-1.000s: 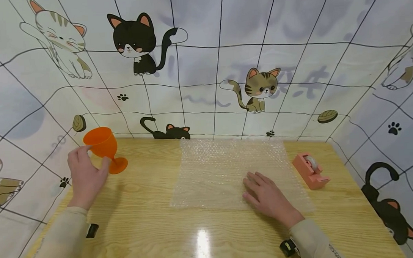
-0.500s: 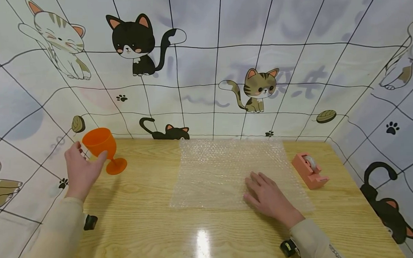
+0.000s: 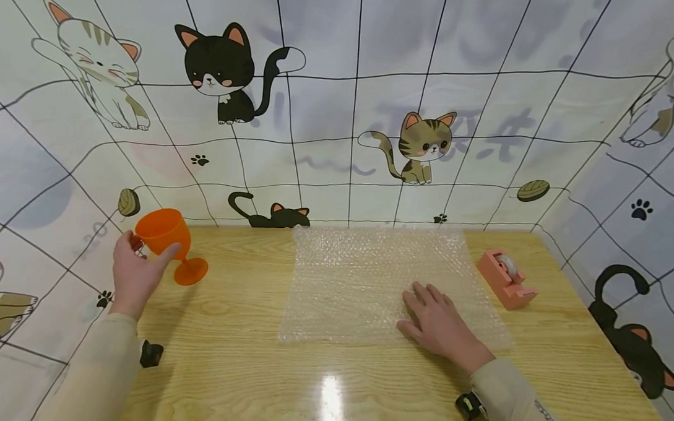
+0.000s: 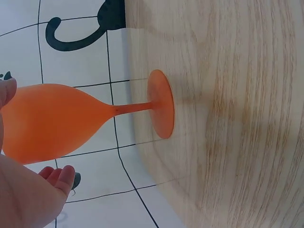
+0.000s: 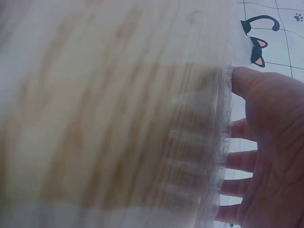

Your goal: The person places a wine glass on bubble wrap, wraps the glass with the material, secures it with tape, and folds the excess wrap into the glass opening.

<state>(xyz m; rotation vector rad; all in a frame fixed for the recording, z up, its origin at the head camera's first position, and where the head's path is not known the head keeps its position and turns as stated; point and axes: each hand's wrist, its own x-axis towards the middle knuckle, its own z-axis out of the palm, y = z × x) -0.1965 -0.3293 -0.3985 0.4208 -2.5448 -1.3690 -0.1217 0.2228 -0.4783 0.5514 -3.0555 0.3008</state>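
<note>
An orange goblet [image 3: 169, 234] stands upright on the wooden table at the left. My left hand [image 3: 135, 276] is beside its bowl, the thumb in front and the other fingers towards the far left side. In the left wrist view the goblet's round foot [image 4: 161, 104] sits on the wood, and the curved fingertips [image 4: 61, 178] are apart from the bowl. Whether the thumb touches it, I cannot tell. A sheet of clear bubble wrap [image 3: 345, 284] lies flat at the centre. My right hand [image 3: 441, 327] rests on its right part with fingers spread and straight.
A pink tape dispenser [image 3: 503, 282] with a roll of tape stands to the right of the bubble wrap. Cat-patterned walls [image 3: 322, 112] close off the back and both sides of the table. Dark wrist cameras [image 3: 150, 353] show below the sleeves.
My left thumb has spread away from the fingers, and that hand no longer overlaps the goblet's rim. My right hand has shifted slightly on the bubble wrap. The goblet has stayed in place.
</note>
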